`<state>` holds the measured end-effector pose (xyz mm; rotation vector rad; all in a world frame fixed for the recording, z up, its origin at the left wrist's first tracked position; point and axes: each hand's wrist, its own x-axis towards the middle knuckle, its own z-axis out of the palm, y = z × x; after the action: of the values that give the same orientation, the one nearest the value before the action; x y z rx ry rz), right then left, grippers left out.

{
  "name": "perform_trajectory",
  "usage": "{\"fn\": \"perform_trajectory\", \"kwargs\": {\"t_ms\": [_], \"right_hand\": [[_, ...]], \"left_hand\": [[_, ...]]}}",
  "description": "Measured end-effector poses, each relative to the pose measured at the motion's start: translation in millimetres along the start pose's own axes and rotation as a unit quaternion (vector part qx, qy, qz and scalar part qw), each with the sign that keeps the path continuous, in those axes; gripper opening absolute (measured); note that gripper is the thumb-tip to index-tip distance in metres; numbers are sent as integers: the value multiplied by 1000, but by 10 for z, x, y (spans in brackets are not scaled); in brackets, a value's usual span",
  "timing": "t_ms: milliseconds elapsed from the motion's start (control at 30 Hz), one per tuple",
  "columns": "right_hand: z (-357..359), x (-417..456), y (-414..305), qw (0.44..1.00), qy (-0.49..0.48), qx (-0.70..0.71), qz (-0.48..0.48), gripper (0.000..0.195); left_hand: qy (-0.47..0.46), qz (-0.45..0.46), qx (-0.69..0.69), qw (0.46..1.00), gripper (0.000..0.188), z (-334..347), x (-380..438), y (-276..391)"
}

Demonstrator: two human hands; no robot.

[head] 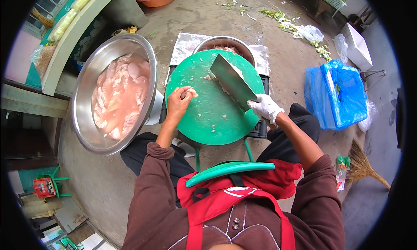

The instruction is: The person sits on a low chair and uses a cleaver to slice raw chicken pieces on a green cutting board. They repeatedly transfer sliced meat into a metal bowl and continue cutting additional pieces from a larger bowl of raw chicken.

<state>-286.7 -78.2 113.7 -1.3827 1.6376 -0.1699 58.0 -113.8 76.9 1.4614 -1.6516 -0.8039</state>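
A round green chopping board lies before me, dotted with small scraps of meat. My right hand, in a white glove, grips a broad cleaver by its handle, the blade slanting across the board. Part of a pale piece of raw meat shows along the blade's edge; the rest is hidden behind it. Over the board's left side, my bare left hand pinches a small bit of pale meat at its fingertips. Beyond the board, a metal bowl holds cut meat and is partly covered by the board.
At my left stands a large steel basin with raw meat in pinkish liquid. A blue plastic bag sits on the right, with a straw broom below it. Vegetable scraps lie on the floor. An orange basin is farther back.
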Motion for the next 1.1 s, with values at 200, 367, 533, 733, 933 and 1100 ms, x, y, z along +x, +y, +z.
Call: {"fn": "perform_trajectory", "kwargs": {"t_ms": [200, 367, 533, 733, 933, 1100], "right_hand": [[19, -143, -237, 998, 5, -58, -32, 41], [47, -186, -63, 992, -67, 94, -48, 38], [153, -254, -212, 984, 59, -60, -154, 27], [357, -469, -283, 927, 16, -296, -231, 19], [331, -742, -145, 936, -4, -278, -218, 22], [740, -259, -279, 922, 67, -291, -249, 20]], "left_hand": [[-54, 137, 143, 979, 29, 346, -635, 127], [-91, 153, 176, 968, 33, 306, -1020, 238], [-15, 234, 151, 960, 25, 490, -803, 269], [17, 224, 197, 954, 28, 885, -700, -47], [34, 208, 176, 962, 31, 890, -776, -84], [35, 227, 188, 955, 30, 911, -791, -152]]}}
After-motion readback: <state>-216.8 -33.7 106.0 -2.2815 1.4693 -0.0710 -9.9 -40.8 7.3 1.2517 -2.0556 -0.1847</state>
